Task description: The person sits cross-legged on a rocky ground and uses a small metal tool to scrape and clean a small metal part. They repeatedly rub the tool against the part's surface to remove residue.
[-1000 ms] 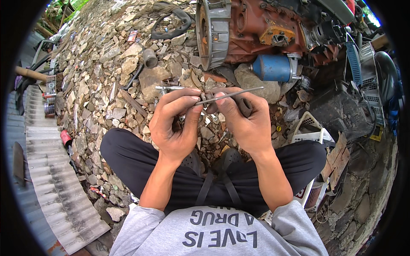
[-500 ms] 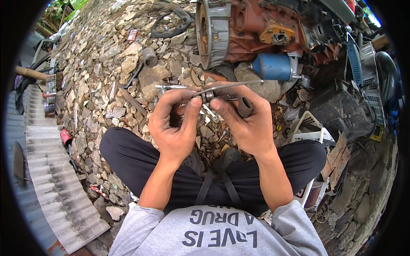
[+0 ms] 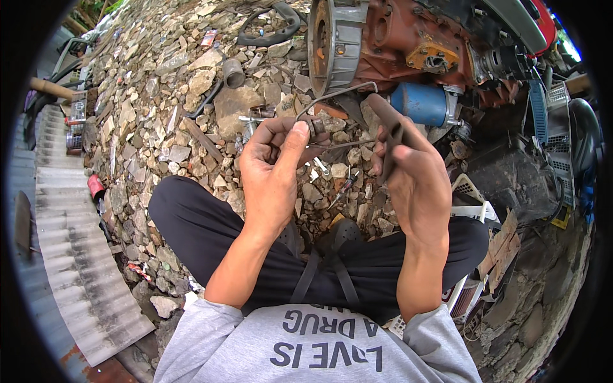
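Hands: I count two, my left hand [image 3: 271,169] and my right hand [image 3: 415,182], both raised over my crossed legs.
Left hand: the thumb and fingers pinch a small dark fitting [image 3: 317,126] on the end of a thin metal tube [image 3: 335,94].
Right hand: the fingers are bent around a dark, flat strip [image 3: 391,124] that sticks up past the fingertips. A thin rod [image 3: 348,144] runs between the two hands; I cannot tell if the right hand grips it.
Tube: one. It is thin, grey and bent in an arch, rising from the fitting and curving toward the engine [image 3: 415,41].
Where the tube is: in the air, just above the stony ground [image 3: 153,121], in front of the engine's grey round housing [image 3: 335,38].
Engine: one, rusty red-brown, at the top edge of the ground.
Blue can: one blue filter [image 3: 421,103] hangs under the engine, near my right fingertips.
Small tools: one spanner [image 3: 320,167] and one screwdriver [image 3: 345,188] lie on the stones between my hands.
Basket: one white plastic basket [image 3: 469,191] sits by my right knee; I cannot tell what is in it.
Metal sheet: one wavy grey sheet [image 3: 70,255] lies along the left edge of the ground.
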{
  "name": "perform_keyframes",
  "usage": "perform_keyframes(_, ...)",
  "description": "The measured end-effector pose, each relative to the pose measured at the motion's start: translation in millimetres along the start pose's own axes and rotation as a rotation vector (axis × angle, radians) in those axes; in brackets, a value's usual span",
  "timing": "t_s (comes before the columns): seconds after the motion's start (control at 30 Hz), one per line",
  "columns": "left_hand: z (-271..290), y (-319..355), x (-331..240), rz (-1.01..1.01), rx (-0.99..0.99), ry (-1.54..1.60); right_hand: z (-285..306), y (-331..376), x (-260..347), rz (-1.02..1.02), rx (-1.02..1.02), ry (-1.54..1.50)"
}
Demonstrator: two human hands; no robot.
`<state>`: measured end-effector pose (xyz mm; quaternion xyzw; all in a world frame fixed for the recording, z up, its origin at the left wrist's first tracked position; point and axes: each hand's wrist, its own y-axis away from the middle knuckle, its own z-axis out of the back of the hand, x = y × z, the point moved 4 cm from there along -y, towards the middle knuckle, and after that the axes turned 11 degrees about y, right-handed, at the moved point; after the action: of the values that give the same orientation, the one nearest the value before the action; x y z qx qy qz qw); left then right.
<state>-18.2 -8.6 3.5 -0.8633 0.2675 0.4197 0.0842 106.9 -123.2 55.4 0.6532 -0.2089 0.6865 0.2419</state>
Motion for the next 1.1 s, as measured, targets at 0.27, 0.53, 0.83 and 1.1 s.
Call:
perform_keyframes(0.27, -5, 3, 1, -0.060, -0.013, -0.014, -27, 2, -13, 0.108, -0.173, 0.252)
perform_keyframes(0.53, -7, 9, 3, -0.221, 0.015, -0.264, -25, -6, -19, 0.127, -0.137, 0.379)
perform_keyframes(0.83, -5, 9, 5, -0.283, 0.033, -0.335, -28, -6, -28, 0.011, -0.109, 0.214)
perform_keyframes(1.1, -12, 10, 7, -0.354, 0.066, -0.393, -26, -11, -35, 0.034, -0.080, 0.123)
